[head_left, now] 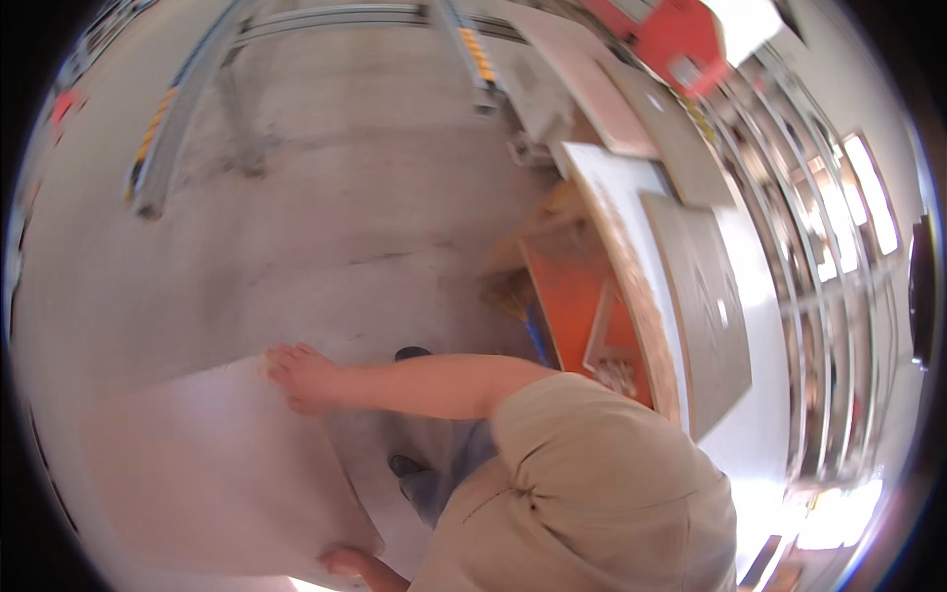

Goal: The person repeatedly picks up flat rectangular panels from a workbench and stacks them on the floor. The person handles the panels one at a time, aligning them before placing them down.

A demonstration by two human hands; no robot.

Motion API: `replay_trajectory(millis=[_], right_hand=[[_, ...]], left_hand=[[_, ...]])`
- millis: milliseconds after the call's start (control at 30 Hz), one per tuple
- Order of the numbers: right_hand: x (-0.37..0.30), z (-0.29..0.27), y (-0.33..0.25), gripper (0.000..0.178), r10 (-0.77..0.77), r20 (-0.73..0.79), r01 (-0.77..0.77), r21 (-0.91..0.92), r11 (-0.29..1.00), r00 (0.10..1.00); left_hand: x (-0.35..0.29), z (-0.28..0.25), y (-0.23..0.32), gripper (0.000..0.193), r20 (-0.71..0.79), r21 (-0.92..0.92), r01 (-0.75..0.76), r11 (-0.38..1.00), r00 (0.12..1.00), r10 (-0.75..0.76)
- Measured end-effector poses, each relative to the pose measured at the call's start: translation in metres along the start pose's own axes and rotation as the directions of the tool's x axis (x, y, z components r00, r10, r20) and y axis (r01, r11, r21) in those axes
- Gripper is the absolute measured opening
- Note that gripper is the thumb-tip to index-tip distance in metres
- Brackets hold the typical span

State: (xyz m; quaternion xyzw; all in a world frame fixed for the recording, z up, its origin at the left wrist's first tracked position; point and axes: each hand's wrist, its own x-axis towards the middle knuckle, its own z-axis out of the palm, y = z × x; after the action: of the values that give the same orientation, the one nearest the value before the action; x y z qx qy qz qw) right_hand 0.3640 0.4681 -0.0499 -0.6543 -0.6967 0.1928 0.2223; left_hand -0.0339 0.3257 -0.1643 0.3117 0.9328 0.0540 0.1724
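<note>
Beige shirt (612, 483) fabric fills the lower right of my feed, closest to the lens, with the sleeve bunched at the shoulder. From my end I find the pale board (217, 474) at lower left, a broad flat sheet reaching out from the wearer's front, its far part washed out and blurred. At its upper corner, the right hand (304, 379) pinches the edge, fingers bent over the rim, the bare forearm stretched straight across to it. Down by the lower corner, the left hand (345, 561) touches the board's edge; it is partly out of my view, so I cannot tell how tightly it is closed.

Just beside the board I make out two dark shoes (412, 352) and blue-grey trousers (454, 464). Grey floor (316, 227) stretches beyond them. Right of the shoes stands an orange panel (567, 296), below the edge of a white surface (617, 173) that carries several flat brown boards (700, 296). Farther right I see a rack of metal rails (801, 296). Up top, a metal frame (330, 17) has arms with yellow-and-black markings, and a red machine (681, 44) sits at upper right.
</note>
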Motion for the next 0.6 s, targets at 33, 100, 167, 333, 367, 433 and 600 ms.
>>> replay_trajectory(millis=[33,100,167,333,367,433,600], right_hand=[[-0.038,-0.025,0.011,0.056,-0.072,-0.132,0.077,0.033,0.997,0.989],[-0.095,-0.097,0.045,0.051,0.010,-0.302,-0.002,0.024,1.000,0.953],[-0.175,-0.149,0.094,0.048,0.280,-0.549,-0.404,-0.116,0.908,0.787],[-0.349,-0.237,0.198,0.051,0.589,-0.800,-0.971,0.032,0.235,0.116],[-0.372,-0.241,0.210,0.056,0.490,-0.867,-0.996,-0.081,0.045,0.093],[-0.403,-0.240,0.218,0.058,0.555,-0.831,-0.999,0.032,0.010,-0.021],[-0.415,-0.250,0.236,0.056,0.610,-0.764,-0.975,0.212,-0.067,-0.209]], left_hand=[[0.009,0.011,0.009,0.048,-0.046,0.159,-0.039,0.987,0.998,0.047],[0.018,0.031,0.035,0.047,0.022,0.221,-0.184,0.958,0.983,0.183],[0.019,0.066,0.059,0.046,0.087,0.241,-0.289,0.927,0.957,0.276],[0.030,0.108,0.175,0.044,0.168,0.254,-0.474,0.843,0.880,0.444],[0.034,0.112,0.196,0.043,0.165,0.245,-0.494,0.834,0.869,0.466],[0.044,0.117,0.238,0.042,0.135,0.218,-0.550,0.806,0.835,0.533],[0.069,0.116,0.301,0.039,-0.086,0.080,-0.739,0.670,0.664,0.743]])
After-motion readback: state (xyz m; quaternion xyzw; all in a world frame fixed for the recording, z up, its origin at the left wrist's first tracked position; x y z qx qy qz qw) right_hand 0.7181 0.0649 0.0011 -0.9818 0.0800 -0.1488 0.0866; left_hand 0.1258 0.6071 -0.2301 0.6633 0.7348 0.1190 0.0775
